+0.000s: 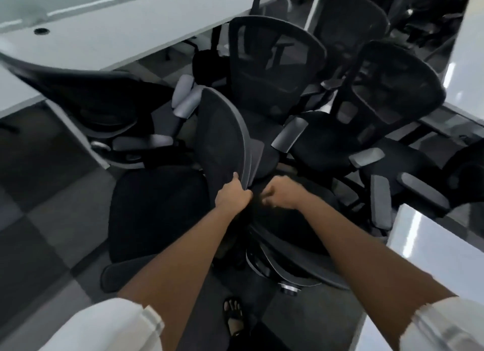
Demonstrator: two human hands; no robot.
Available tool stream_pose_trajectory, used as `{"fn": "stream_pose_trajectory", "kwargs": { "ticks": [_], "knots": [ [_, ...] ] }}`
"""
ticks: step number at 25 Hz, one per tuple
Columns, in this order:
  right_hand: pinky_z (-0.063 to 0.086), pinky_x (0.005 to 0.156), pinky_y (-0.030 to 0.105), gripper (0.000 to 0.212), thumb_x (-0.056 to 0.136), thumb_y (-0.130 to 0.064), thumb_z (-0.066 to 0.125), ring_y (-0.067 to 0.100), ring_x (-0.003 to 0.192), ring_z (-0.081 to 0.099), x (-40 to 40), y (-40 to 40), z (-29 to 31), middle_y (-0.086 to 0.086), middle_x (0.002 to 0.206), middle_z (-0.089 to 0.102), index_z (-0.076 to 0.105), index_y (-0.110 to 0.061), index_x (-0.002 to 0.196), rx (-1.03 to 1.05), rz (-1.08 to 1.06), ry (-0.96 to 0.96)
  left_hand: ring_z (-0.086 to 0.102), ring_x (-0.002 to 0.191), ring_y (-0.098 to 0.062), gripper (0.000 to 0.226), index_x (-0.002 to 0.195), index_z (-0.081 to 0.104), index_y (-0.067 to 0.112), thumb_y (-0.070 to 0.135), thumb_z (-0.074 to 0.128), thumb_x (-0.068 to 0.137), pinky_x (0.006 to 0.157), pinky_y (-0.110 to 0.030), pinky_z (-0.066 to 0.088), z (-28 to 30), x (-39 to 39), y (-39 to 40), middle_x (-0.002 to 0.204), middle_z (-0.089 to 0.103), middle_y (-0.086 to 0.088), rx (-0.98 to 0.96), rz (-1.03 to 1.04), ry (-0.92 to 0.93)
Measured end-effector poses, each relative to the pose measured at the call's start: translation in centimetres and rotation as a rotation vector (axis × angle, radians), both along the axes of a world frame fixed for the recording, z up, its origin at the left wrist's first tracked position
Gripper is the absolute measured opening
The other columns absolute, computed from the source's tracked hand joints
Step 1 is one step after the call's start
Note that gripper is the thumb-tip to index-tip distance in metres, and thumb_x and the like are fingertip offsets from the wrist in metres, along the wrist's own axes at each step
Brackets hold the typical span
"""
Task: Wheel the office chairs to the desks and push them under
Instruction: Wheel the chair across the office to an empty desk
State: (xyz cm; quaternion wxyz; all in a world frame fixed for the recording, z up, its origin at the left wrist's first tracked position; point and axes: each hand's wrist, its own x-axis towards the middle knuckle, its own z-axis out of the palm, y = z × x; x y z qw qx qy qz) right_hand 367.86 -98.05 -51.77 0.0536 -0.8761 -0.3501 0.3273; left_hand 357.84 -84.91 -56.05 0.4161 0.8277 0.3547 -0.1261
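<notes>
The left hand point(232, 193) grips the rim of a mesh chair backrest point(222, 138) that runs up from the hands toward 12 o'clock; thumb and fingers curl round the grey edge. The right hand point(281, 194), just beside it and not touching it, is curled over something dark at the same chair, but blur keeps me from telling whether it actually holds anything.

The held chair sits in the middle of a tight cluster. A second office chair point(157, 206) presses in at 9 o'clock, a tilted one point(86, 99) lies at 10 o'clock against the white desk point(125, 33), and two more stand at 12 o'clock point(275, 62) and 2 o'clock point(392, 88), their grey armrests point(289, 135) jutting toward the centre.

The main risk, as I judge it, is snagging: pulled straight back, this chair's arms or castors may hook a neighbour's armrest or base and drag it along or tip it. The left hand's fingers sit in the narrow gap beside the rim, so a sideways shove could pinch them. A sandalled foot point(233, 316) at 6 o'clock lies in the likely rolling path, and the second desk point(432, 245) at 4 o'clock narrows the way out.
</notes>
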Motion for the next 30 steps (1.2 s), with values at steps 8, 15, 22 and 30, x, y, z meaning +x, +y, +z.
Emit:
{"fn": "stream_pose_trajectory", "kwargs": {
  "ticks": [8, 15, 22, 30],
  "knots": [
    [0.025, 0.121, 0.053, 0.105, 0.089, -0.014, 0.072, 0.037, 0.154, 0.012, 6.3, 8.3, -0.7, 0.021, 0.168, -0.002, -0.001, -0.034, 0.162, 0.006, 0.574, -0.776, 0.065, 0.088, -0.016, 0.085, 0.162, 0.011, 0.038, 0.032, 0.059, 0.092, 0.072, -0.032, 0.055, 1.0, -7.9, 1.6, 0.108, 0.065, 0.002, -0.068, -0.057, 0.051],
    [0.009, 0.122, 0.058, 0.051, 0.086, -0.016, 0.064, 0.024, 0.153, 0.022, -1.6, 13.5, -2.3, 0.002, 0.158, 0.042, 0.06, -0.032, 0.134, 0.053, 1.084, -0.677, 0.063, 0.09, -0.017, 0.078, 0.152, 0.022, 0.059, 0.038, 0.059, 0.087, 0.071, -0.031, 0.05, 0.9, -23.0, 4.8, 0.103, 0.065, 0.008, 0.156, -0.203, 0.228],
    [0.055, 0.079, 0.035, 0.051, 0.082, -0.016, 0.059, 0.025, 0.096, 0.068, -19.2, 15.9, -2.8, -0.003, 0.1, 0.074, 0.068, -0.035, 0.128, 0.082, 1.079, -0.465, 0.067, 0.09, -0.019, 0.035, 0.114, 0.07, 0.045, 0.032, 0.063, 0.081, 0.065, -0.027, 0.043, 0.9, -38.2, 11.6, 0.099, 0.072, 0.01, 0.613, -0.041, 0.327],
    [0.058, 0.068, 0.037, 0.048, 0.08, -0.013, 0.061, 0.023, 0.079, 0.066, -31.3, 17.9, -4.1, -0.003, 0.087, 0.072, 0.071, -0.028, 0.124, 0.119, 0.959, -0.426, 0.058, 0.083, -0.022, 0.031, 0.104, 0.074, 0.032, 0.012, 0.063, 0.084, 0.067, -0.031, 0.042, 2.0, -47.2, 17.1, 0.086, 0.06, 0.006, 0.718, -0.104, 0.39]
  ]
}}
